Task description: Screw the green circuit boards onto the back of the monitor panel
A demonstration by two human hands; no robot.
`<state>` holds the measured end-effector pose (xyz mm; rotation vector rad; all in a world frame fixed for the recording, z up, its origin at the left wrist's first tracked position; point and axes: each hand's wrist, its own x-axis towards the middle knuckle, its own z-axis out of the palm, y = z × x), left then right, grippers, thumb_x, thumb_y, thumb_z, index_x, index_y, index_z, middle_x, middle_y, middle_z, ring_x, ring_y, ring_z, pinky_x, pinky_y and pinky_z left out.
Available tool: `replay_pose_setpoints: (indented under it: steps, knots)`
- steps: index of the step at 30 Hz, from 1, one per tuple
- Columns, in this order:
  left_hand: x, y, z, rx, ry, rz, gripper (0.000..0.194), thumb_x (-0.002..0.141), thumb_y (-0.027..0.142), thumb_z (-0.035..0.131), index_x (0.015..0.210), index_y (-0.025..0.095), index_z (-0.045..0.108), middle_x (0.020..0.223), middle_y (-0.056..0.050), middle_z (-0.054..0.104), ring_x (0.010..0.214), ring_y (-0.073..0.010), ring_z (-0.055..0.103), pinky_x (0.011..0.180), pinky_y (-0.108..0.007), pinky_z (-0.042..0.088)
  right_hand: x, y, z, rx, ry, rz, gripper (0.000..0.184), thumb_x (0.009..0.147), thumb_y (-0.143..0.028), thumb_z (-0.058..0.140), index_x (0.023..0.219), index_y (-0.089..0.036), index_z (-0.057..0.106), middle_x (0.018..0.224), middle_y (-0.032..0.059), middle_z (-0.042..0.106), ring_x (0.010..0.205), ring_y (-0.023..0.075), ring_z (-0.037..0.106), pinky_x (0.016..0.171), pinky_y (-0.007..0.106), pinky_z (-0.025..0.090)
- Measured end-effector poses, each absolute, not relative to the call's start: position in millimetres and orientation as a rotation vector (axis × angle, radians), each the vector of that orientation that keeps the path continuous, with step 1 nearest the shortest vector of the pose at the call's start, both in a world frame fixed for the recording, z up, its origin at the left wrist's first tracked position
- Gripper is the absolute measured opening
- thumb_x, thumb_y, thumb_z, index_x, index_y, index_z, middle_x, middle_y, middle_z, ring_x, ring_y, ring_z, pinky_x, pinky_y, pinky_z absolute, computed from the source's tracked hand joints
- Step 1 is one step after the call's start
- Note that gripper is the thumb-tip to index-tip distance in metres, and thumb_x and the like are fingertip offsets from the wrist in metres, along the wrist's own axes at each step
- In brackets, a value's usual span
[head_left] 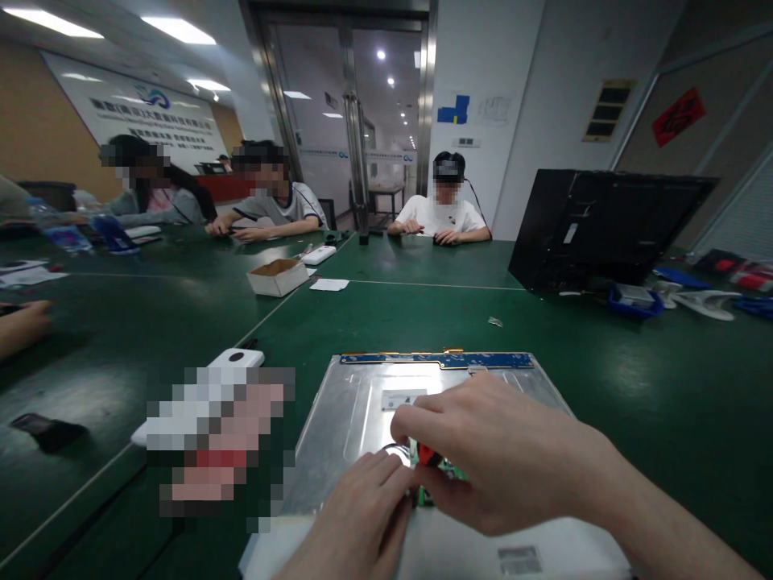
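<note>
A display panel's metal back (320, 431) lies flat on the table in front of me, with a blue circuit strip (483, 361) along its far edge. Over a green circuit board (425, 495) near the panel's near side, my right hand (483, 451) is closed round a red-and-black screwdriver (427, 456); its tip is hidden. My left hand (368, 507) is low beside the same board, fingertips pressed together and close to the right thumb. Whatever they pinch is out of sight. Dark wires (395, 448) curve just beyond the left fingers.
A white power bank (235, 359) and a partly blurred item sit to the left. Farther off are an open white box (278, 278) and a black monitor (604, 229). Several people sit around the green table (652, 419); a person's hand (24, 326) shows at far left.
</note>
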<state>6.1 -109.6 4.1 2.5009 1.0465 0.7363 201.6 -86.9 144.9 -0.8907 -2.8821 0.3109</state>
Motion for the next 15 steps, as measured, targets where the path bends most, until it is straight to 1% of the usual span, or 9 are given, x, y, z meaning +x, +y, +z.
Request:
replay_pose_setpoints:
  steps: [3,5,8,12,15]
  knots:
    - [6.6,-109.9,3.8,2.498,1.063,0.724,0.023,0.089,0.01,0.041,0.096,0.019,0.061,0.094,-0.009,0.067,0.086,-0.0246,0.063,0.077,-0.037,0.055,201.5,-87.3,145.4,-0.89,-2.877,0.304,0.014,0.086,-0.023,0.059,0.098,-0.021,0.054,0.085,0.0002,0.068,0.063,0.0135,0.054,0.051,0.027,0.024]
    - [6.2,-110.0,1.4,2.495,1.07,0.707,0.022,0.09,0.011,0.041,0.096,0.019,0.06,0.094,-0.009,0.066,0.086,-0.025,0.063,0.076,-0.038,0.055,201.1,-86.4,144.6,-0.903,-2.878,0.285,0.011,0.091,-0.029,0.059,0.097,-0.021,0.054,0.085,0.0002,0.069,0.065,0.0141,0.056,0.053,0.027,0.023]
    - [4.6,-110.2,-2.8,2.504,1.058,0.713,0.021,0.091,0.011,0.04,0.097,0.019,0.059,0.095,-0.009,0.065,0.087,-0.0257,0.063,0.076,-0.039,0.055,200.2,-84.7,142.6,-0.928,-2.876,0.228,0.015,0.095,-0.037,0.059,0.095,-0.022,0.056,0.081,-0.0001,0.069,0.066,0.0146,0.058,0.054,0.029,0.022]
    - [2.8,-111.5,-1.4,2.486,1.043,0.722,0.024,0.091,0.01,0.041,0.1,0.021,0.06,0.095,-0.007,0.066,0.088,-0.0249,0.063,0.077,-0.038,0.055,199.8,-85.1,142.0,-0.928,-2.887,0.2,0.006,0.091,-0.026,0.059,0.095,-0.021,0.056,0.08,-0.0004,0.069,0.063,0.0143,0.057,0.053,0.029,0.021]
    - [3.3,-112.7,3.4,2.463,1.026,0.715,0.027,0.089,0.009,0.042,0.104,0.022,0.061,0.099,-0.007,0.067,0.091,-0.0248,0.064,0.08,-0.038,0.055,200.4,-87.0,143.4,-0.896,-2.874,0.258,0.012,0.085,-0.022,0.058,0.096,-0.021,0.053,0.083,-0.0003,0.068,0.062,0.0138,0.055,0.051,0.028,0.023]
